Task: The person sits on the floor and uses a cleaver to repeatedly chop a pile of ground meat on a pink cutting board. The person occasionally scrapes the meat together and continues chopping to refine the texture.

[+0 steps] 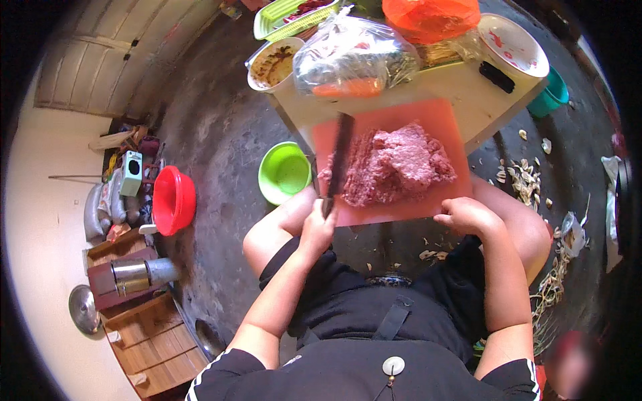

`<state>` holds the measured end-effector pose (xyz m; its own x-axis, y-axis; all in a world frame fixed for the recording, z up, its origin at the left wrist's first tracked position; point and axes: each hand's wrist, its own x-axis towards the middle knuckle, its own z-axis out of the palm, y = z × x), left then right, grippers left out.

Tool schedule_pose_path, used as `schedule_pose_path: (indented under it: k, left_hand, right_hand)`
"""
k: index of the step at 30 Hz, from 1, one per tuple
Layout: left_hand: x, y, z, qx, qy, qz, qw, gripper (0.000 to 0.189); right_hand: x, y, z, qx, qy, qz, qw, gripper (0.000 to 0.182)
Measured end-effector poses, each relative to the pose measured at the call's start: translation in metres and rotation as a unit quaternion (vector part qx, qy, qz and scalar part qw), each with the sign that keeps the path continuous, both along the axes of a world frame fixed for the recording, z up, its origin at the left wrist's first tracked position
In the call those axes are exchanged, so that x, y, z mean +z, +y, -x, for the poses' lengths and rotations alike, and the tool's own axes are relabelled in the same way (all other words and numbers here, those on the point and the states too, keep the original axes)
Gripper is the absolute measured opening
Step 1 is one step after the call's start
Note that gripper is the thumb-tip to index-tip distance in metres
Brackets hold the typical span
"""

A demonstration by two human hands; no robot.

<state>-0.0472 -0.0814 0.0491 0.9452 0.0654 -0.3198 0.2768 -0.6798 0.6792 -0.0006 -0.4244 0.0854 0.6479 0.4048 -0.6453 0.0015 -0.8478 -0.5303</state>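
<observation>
A large mound of minced raw meat [396, 165] lies on a red cutting board [426, 111], which sits at the near corner of a low table. My left hand [319, 225] grips the handle of a cleaver [342, 145]. The dark, slightly blurred blade points away from me along the left edge of the meat. At the board's near right edge is my right hand [459, 215], fingers curled; whether it pinches the board's rim is not clear.
Behind the board, a clear plastic bag [356, 55] stands between a stained tub [275, 65] and a white bucket [516, 45]. A green basin [285, 173] is on the floor left of the board. Garlic skins [524, 183] litter the floor at right. A person's blurred head [572, 363] shows lower right.
</observation>
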Motion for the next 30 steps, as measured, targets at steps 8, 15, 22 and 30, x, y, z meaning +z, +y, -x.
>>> schedule_pose_path:
  k: [8,15,22,30]
  left_hand:
    - [-0.005,-0.004,0.004,0.010,-0.015,0.000,1.000,0.033]
    - [0.008,0.055,-0.010,0.167,0.089,0.319,0.929,0.024]
    - [-0.010,0.082,0.013,0.210,0.144,0.309,0.916,0.028]
    - [-0.018,0.048,0.025,0.151,0.145,0.262,0.942,0.024]
  right_hand:
    - [0.002,0.002,0.000,-0.013,0.031,0.004,0.999,0.033]
    - [0.011,0.000,0.001,-0.055,0.026,-0.009,0.998,0.032]
    - [0.004,-0.003,0.002,-0.020,-0.024,-0.010,0.999,0.030]
    - [0.005,0.001,0.000,-0.024,-0.026,-0.012,0.999,0.031]
